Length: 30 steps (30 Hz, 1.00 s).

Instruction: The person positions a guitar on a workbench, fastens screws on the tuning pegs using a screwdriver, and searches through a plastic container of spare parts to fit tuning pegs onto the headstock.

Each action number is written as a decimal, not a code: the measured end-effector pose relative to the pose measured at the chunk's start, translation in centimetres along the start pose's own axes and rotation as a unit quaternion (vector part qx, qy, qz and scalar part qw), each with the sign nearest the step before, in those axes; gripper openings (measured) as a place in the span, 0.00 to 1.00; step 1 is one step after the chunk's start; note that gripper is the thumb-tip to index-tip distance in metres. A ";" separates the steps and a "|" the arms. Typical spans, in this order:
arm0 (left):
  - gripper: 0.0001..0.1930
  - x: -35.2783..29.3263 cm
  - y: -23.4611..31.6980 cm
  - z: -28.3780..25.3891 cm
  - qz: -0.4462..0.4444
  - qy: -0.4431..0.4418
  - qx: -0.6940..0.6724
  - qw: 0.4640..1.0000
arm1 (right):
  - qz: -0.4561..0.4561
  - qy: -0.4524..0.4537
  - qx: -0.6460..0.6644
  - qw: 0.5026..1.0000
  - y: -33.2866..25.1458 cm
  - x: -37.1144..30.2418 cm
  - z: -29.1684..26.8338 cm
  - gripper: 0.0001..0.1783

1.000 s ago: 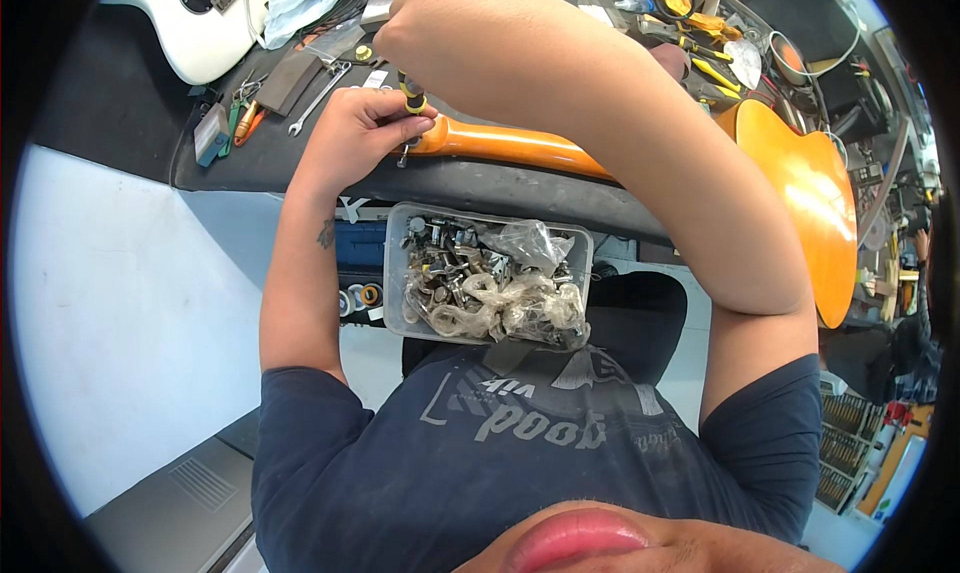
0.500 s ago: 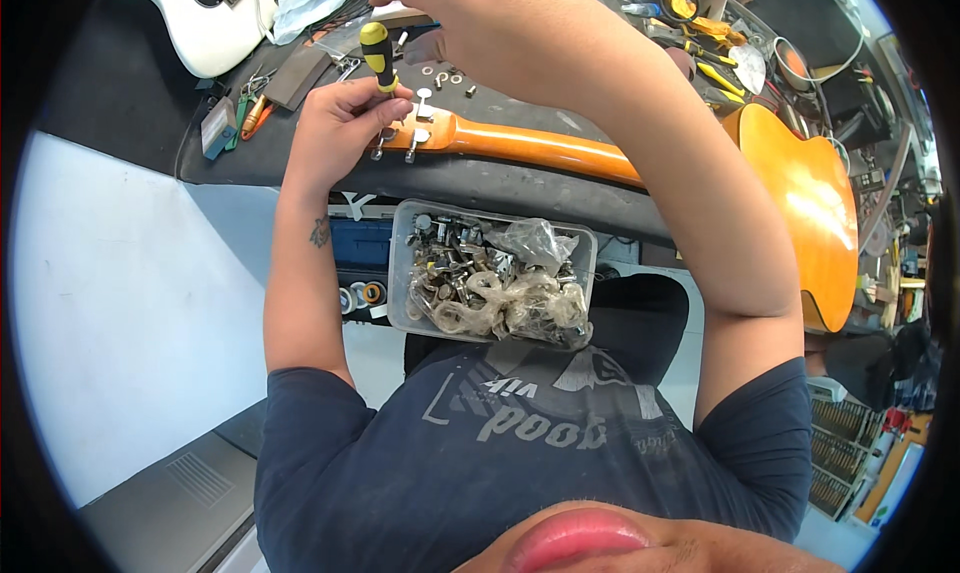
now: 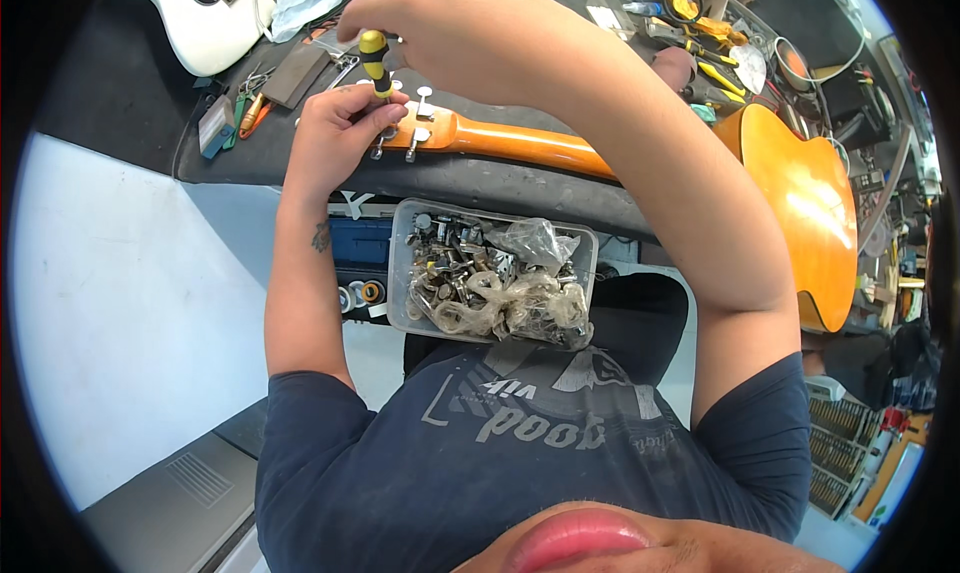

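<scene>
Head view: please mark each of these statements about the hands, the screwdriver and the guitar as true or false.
1. The right hand holds a yellow-and-black screwdriver from above. True.
2. The left hand rests at the headstock of the orange guitar. True.
3. The clear plastic tub on the lap is empty. False: it is full of metal parts and small bags.
4. The orange guitar stands upright. False: it lies flat on the dark bench.

Screwdriver (image 3: 374, 61) now upright at headstock (image 3: 410, 128)
</scene>
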<state>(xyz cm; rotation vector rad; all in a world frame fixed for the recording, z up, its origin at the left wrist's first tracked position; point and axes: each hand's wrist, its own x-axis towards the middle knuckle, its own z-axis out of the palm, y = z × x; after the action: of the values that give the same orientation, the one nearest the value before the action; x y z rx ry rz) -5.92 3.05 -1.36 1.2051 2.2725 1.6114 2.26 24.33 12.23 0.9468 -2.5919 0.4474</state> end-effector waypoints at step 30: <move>0.10 -1.7 -0.6 -1.6 -0.078 0.114 -0.112 0.984 | 0.052 0.066 0.011 0.996 0.3 0.9 0.6 0.18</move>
<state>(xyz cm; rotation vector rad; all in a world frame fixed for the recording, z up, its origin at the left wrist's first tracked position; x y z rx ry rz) -5.90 0.69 -1.69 0.8070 2.1682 1.9645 1.28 23.75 12.04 0.7652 -2.5285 0.5476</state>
